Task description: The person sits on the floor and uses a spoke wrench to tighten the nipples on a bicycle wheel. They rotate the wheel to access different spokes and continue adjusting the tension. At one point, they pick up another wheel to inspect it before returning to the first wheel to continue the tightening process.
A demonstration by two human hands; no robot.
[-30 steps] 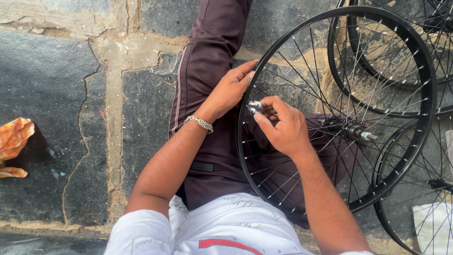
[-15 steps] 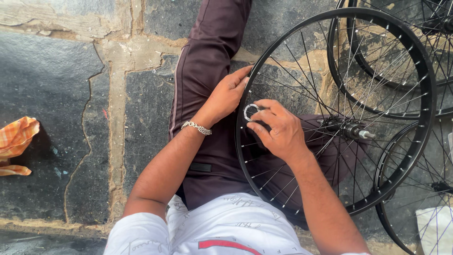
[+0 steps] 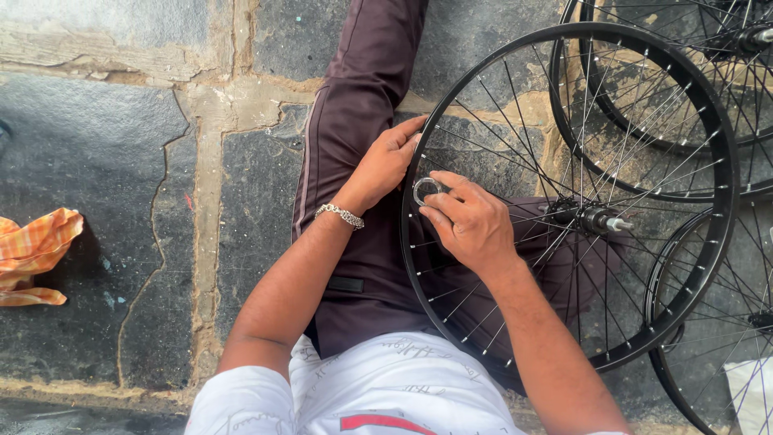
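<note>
Since earlier, the right hand (image 3: 471, 225) is turning its ring tool (image 3: 424, 191) on a spoke, fingers pinching it; left hand (image 3: 385, 165) is gripping the wheel (image 3: 729, 161) rim on the lap. Slipping could round the nipple.

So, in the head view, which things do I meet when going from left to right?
Orange checked cloth → metal bracelet → left hand → small metal ring tool → right hand → wheel hub
</note>
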